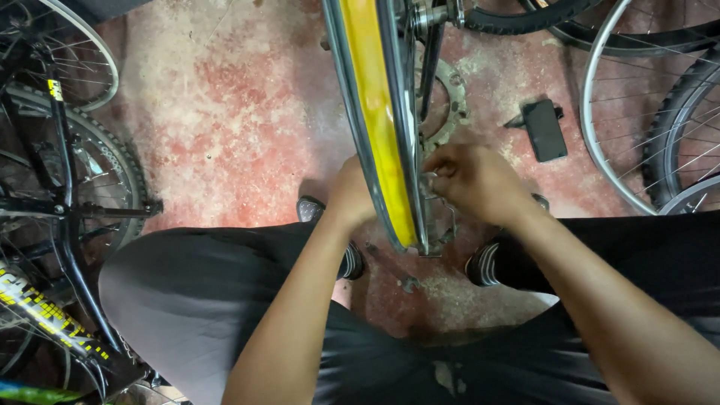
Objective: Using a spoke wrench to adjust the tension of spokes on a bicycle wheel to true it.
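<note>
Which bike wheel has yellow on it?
The wheel rim standing upright between the left hand and the right hand. A yellow strip lines its inside. The wheels lying at the right show only bare silver metal and spokes.

Your floor [247, 112]: worn red concrete with pale, scuffed patches. On it lie a flat black rectangular object [544, 130] at upper right, a toothed metal ring [452, 101] beside the wheel, small dark debris [409, 283] between your shoes [352, 259].
</note>
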